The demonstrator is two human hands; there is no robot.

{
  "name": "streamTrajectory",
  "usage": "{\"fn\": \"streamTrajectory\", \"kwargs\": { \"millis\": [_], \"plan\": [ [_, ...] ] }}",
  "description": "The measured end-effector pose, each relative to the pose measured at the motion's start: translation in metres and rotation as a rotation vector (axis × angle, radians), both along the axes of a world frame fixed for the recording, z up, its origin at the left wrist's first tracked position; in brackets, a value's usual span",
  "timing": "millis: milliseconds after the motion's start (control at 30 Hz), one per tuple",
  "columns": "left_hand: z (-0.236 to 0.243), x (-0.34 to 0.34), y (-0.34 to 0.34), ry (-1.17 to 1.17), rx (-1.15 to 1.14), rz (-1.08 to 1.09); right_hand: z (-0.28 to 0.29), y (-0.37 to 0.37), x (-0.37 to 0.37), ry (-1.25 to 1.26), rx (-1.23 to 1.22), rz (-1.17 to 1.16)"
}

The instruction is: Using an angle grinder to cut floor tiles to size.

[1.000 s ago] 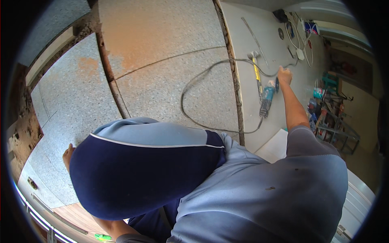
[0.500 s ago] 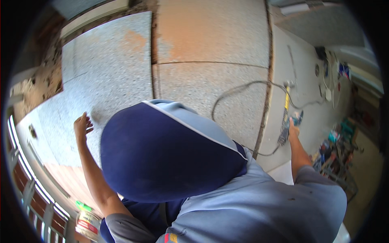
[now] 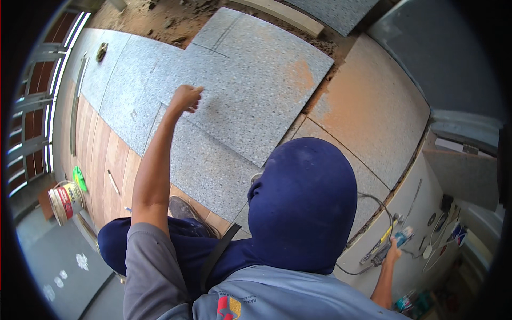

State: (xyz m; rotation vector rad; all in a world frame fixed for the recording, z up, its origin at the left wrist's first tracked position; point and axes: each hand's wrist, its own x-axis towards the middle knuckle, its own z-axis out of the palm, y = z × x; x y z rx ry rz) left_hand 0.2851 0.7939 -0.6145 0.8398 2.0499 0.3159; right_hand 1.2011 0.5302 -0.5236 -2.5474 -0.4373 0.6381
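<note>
My left hand, fingers curled with nothing visible in them, hangs over the grey speckled floor tiles. Out to the right, my right hand is closed on a teal corded angle grinder, low over the pale floor strip. Fingers and tool partly overlap there, so the grip is small in view. A hammer with a yellow handle lies beside the grinder. The dark cord loops out over the tile edge.
Loose soil and a pale beam border the tiles at the far side. Wooden planks are at left, with a white bucket and a green object. Orange dust covers the right tile. My shoe is near.
The whole view has turned, so the tiles now slant and more of the left planks shows. My left hand appears farther forward over the tiles. My right hand still holds the grinder.
</note>
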Motion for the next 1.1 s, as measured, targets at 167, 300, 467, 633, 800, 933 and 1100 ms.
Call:
{"fn": "streamTrajectory", "kwargs": {
  "millis": [167, 300, 467, 633, 800, 933, 1100],
  "plan": [
    [0.016, 0.107, 0.020, -0.250, 0.007, -0.216, 0.054, 0.165, -0.129, 0.202, 0.163, 0.453],
    [0.045, 0.202, 0.012, -0.557, 0.094, -0.355, 0.064, 0.266, -0.269, 0.488, 0.229, 0.662],
    [0.068, 0.266, -0.018, -0.803, 0.238, -0.392, 0.057, 0.328, -0.418, 0.716, 0.322, 0.947],
    [0.057, 0.256, -0.033, -0.796, 0.366, -0.522, 0.033, 0.353, -0.493, 0.532, 0.298, 1.151],
    [0.045, 0.175, -0.056, -0.326, 0.272, -0.416, -0.014, 0.357, -0.483, -0.270, 0.244, 1.244],
    [0.043, 0.100, -0.073, -0.181, 0.210, -0.336, -0.046, 0.367, -0.441, -0.552, 0.133, 1.206],
    [0.063, 0.029, -0.072, -0.056, 0.056, -0.235, -0.067, 0.372, -0.404, -0.642, 0.074, 1.215]
  ]
}}
